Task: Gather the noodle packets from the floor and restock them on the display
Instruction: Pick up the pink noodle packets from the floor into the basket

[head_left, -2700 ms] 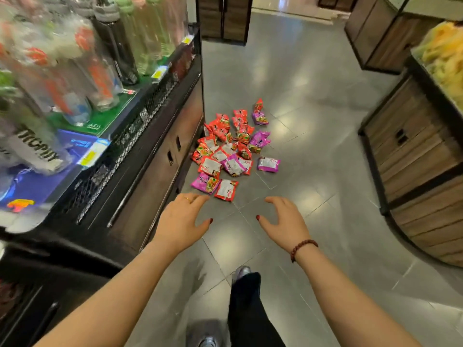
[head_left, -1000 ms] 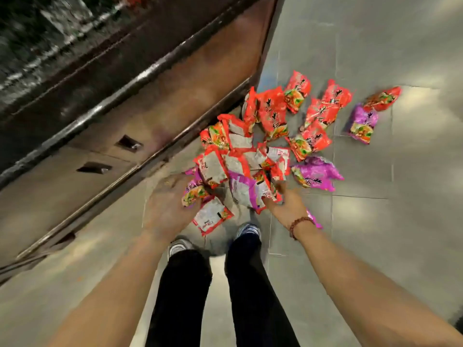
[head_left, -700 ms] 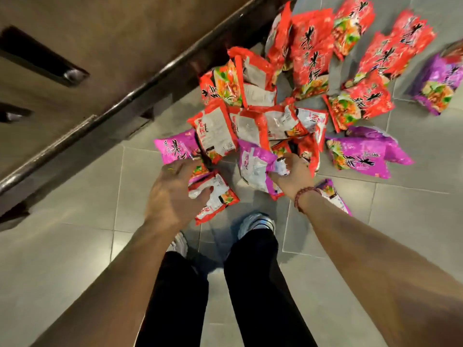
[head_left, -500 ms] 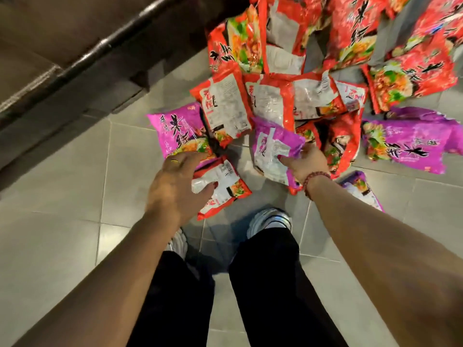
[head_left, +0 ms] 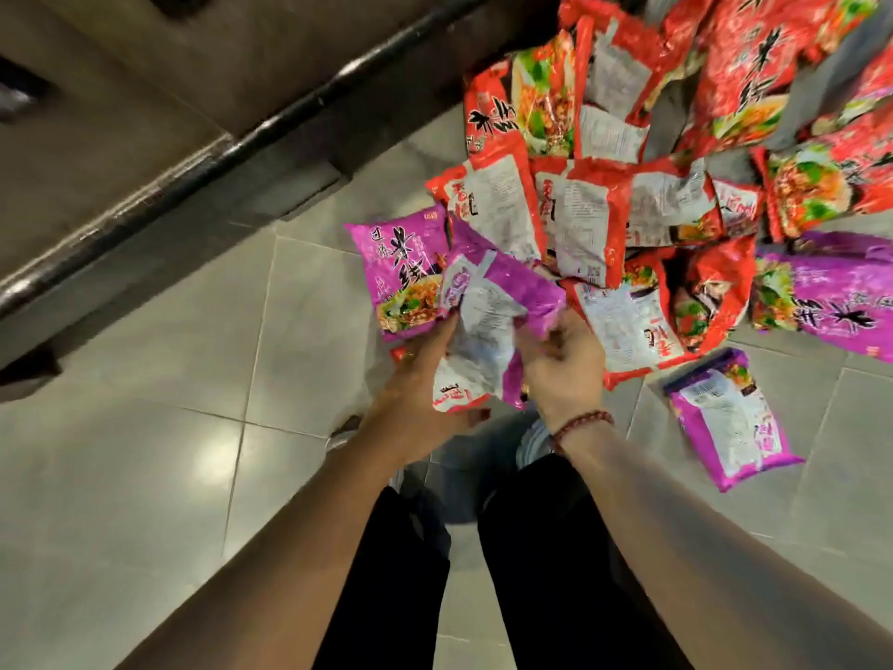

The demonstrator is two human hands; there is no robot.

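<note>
A: While both forearms reach down and forward past the black trousers (head_left: 531, 573), what's the left hand (head_left: 415, 379) doing?
B: Palm turned inward, fingers curled up behind a purple packet (head_left: 488, 311), thumb at its lower end. Gripping it. A red-and-white packet end (head_left: 452, 396) shows under it in the same grip; can't tell more.
A: Right hand (head_left: 565, 374)?
B: Back of hand up, bead bracelet (head_left: 582, 423) on the wrist, fingers bent, pinching the same packet's right edge. Both hands on it, held above the floor (head_left: 145, 452), printed back facing up.
A: Other packets?
B: On the tiles. Second purple packet (head_left: 396, 278), picture side up, just beyond the left hand. Third purple packet (head_left: 729, 423), back up, right of the right wrist, apart from it. Red pile (head_left: 604, 210) farther out, overlapping, beside the dark cabinet base (head_left: 145, 234).
</note>
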